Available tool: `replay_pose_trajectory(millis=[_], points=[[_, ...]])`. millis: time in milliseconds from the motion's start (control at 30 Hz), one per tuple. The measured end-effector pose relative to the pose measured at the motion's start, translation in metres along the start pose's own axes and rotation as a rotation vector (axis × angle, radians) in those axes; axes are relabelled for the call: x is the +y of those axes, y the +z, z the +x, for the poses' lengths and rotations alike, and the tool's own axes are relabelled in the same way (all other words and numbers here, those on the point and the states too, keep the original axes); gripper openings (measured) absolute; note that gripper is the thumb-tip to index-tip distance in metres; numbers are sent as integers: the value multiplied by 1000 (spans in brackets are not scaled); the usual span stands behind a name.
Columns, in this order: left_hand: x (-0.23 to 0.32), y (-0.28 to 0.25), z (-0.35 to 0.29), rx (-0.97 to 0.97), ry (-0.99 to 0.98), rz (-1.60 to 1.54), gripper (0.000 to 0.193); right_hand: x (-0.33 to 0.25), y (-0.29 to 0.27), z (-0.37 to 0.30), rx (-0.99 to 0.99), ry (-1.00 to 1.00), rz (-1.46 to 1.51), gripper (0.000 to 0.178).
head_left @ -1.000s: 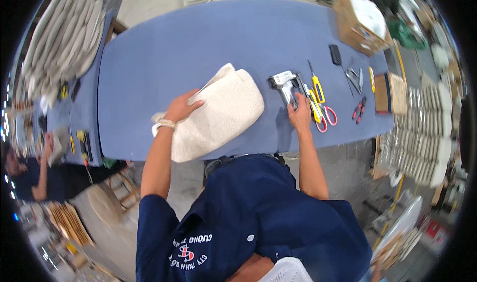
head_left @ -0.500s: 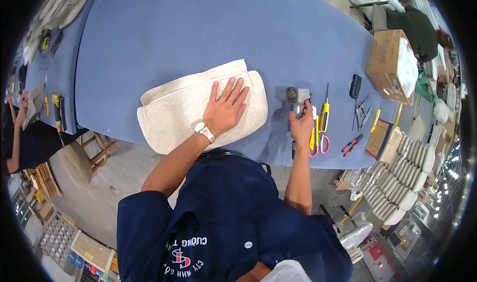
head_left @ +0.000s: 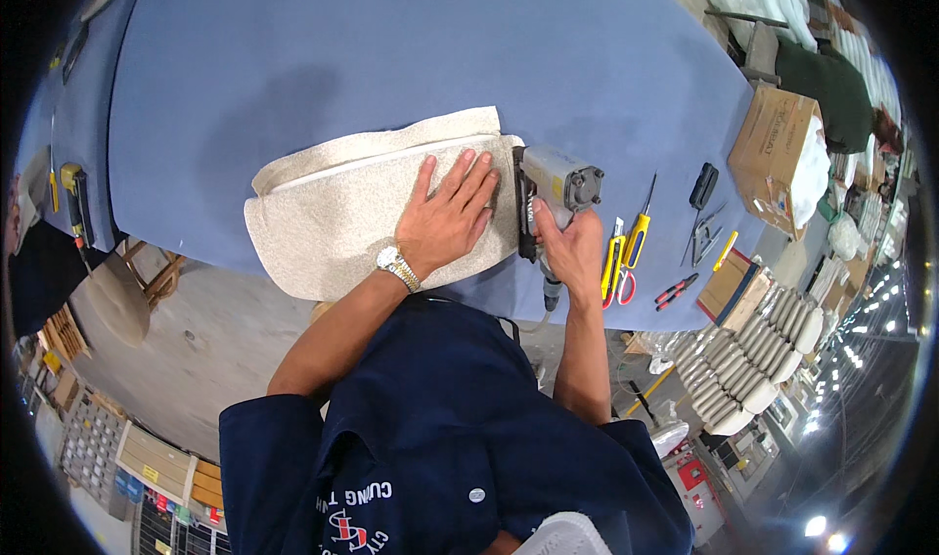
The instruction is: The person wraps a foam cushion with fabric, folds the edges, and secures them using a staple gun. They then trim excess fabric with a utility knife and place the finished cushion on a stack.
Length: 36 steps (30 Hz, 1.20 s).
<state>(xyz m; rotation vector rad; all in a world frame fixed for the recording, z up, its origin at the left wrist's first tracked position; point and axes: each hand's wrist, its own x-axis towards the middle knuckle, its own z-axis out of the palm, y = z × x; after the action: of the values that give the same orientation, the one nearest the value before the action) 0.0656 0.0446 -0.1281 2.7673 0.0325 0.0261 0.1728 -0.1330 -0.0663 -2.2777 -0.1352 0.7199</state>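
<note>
A beige fabric-covered pad [head_left: 328,232] with rounded corners lies on the blue table. Along its far edge runs a loose fabric flap [head_left: 460,125] with a pale strip at its base. My left hand [head_left: 442,213] presses flat on the pad's right part, fingers spread. In my right hand [head_left: 575,250] is a grey and black staple gun [head_left: 562,178], gripped by its handle and turned on its side. Its long black edge sits against or just beside the pad's right end; contact cannot be made out exactly. A hose fitting [head_left: 552,289] shows below the hand.
Right of the gun lie a yellow cutter [head_left: 613,257], a yellow screwdriver [head_left: 638,237], red-handled scissors [head_left: 627,288] and pliers [head_left: 677,292]. Farther right stands a cardboard box [head_left: 768,149] with white filling. Another person's dark clothing [head_left: 44,271] shows at the far left.
My right hand has swung the staple gun left from beside the tools to the pad's right end, turning it. My left hand stays flat on the pad. The whole view has shifted slightly.
</note>
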Motion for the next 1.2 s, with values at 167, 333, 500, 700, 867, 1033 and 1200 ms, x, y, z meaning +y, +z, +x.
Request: replay_pose_trajectory(millis=[167, 333, 500, 700, 867, 1033, 1200], points=[[0, 4, -2, -14, -19, -58, 55, 31, -5, 20, 344, -154, -563, 41], [-6, 15, -12, 190, -11, -243, 40, 98, -17, 38, 371, -263, -526, 48], [-65, -9, -68, 640, -471, -264, 41, 52, 26, 32, 128, -183, 50, 49], [-164, -27, -181, 695, -1218, -338, 44, 49, 73, 77, 227, -185, -135, 56], [-148, -55, -165, 945, -1264, -897, 52, 40, 63, 90, 294, -101, 244, 51], [-116, -85, -201, 1251, -785, -1525, 67, -14, 9, 43, 246, -249, 977, 44], [-98, -85, -202, 1352, -698, -1484, 66, 44, 17, 39, -27, -278, 1072, 38]])
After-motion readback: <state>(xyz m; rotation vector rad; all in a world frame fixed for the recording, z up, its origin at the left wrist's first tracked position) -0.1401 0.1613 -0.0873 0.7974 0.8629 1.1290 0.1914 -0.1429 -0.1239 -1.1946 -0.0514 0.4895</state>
